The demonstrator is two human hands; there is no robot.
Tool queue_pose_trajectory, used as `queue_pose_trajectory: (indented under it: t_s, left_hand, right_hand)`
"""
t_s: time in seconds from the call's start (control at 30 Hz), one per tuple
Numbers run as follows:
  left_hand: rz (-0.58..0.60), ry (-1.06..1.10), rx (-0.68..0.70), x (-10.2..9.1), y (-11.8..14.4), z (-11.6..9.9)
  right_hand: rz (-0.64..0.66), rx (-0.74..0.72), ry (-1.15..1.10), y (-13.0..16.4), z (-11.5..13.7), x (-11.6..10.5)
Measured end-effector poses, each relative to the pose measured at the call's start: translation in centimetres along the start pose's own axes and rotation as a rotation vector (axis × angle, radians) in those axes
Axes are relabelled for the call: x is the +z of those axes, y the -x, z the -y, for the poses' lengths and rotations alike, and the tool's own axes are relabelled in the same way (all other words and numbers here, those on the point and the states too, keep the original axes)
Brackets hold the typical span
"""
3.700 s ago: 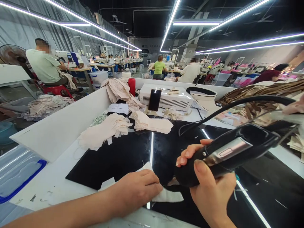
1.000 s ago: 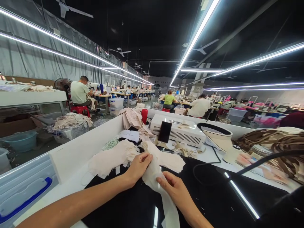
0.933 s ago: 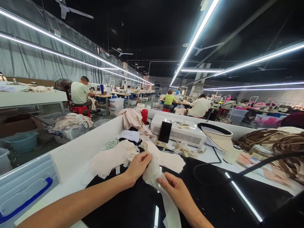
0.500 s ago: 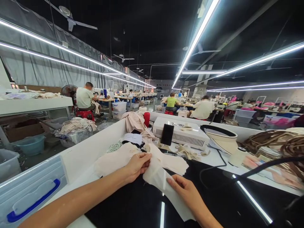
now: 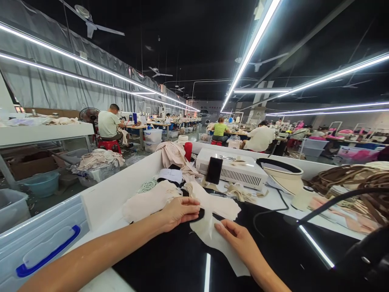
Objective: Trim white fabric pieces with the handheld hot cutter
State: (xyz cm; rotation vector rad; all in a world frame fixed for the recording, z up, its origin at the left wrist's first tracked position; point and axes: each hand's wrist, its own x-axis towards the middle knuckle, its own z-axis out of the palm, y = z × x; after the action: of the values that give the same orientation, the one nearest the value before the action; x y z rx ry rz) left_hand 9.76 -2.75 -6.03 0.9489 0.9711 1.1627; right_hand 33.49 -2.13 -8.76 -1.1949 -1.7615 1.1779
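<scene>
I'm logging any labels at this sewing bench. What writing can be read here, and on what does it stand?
No text can be read.
White paper slip behind the left hand: printed lines, too small to read.
Sign on the far pillar: blurred.
Dark phone against the white machine: blank.
</scene>
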Motion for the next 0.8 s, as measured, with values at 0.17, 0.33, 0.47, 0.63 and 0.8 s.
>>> queue_pose_trajectory:
  t_s: [0.17,0.33,0.47,0.63,0.8]
  left_hand:
    - [0.016,-0.190,0.039,-0.2,-0.3,0.2]
    - [0.031,-0.491,0.082,-0.5,-0.9,0.7]
    - [0.058,-0.775,0.158,0.4,-1.1,1.7]
    - [0.089,-1.021,0.247,2.2,-1.3,2.8]
    - [0.143,-1.130,0.270,2.6,-1.6,3.3]
  right_hand:
    - [0.002,-0.010,0.033,0.5,0.1,-0.3]
    - [0.021,0.012,0.117,1.3,-0.9,-0.6]
    - [0.017,0.025,0.201,2.2,-1.6,-0.6]
    - [0.015,0.019,0.274,2.9,-1.8,-0.3]
    - [-0.055,0.033,0.340,3.5,-1.6,-0.2]
